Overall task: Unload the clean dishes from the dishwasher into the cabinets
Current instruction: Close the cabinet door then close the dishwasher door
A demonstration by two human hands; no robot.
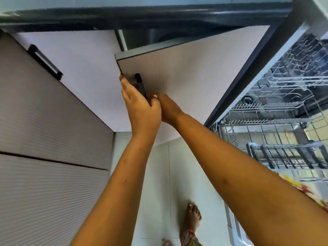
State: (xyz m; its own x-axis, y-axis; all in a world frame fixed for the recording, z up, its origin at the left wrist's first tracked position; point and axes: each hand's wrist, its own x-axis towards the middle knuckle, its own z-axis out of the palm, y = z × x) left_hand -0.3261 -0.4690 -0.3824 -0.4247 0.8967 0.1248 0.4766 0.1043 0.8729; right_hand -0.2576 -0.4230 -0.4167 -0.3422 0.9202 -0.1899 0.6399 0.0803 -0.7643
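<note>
Right of the hands, well apart: dishwasher (pixel 276 107) open, wire racks pulled into view. Upper rack (pixel 298 68) farther off, lower rack (pixel 266 132) nearer the right forearm. Contents too blurred to name.

Both hands meet at a pale cabinet door (pixel 191 71), which stands slightly ajar, its near edge lifted off the frame. Black bar handle (pixel 141 85) sits close to that edge.

Left hand (pixel 142 109): fingers fairly straight, laid along the door edge just left of the handle, tips reaching the door's corner. Nothing clasped that can be seen.

Right hand (pixel 168 110): tucked behind the left, touching it, fingers curled at the handle's lower end. Mostly hidden; cannot tell whether it actually grips the handle.

Left of the hands: a second pale door with its own black handle (pixel 45 62), then ribbed drawer fronts (pixel 49 132).

Beyond the hands: dark desk edge (pixel 142 16) running across.

Below the forearms: pale floor (pixel 159 174), and the person's bare foot (pixel 192 217).
</note>
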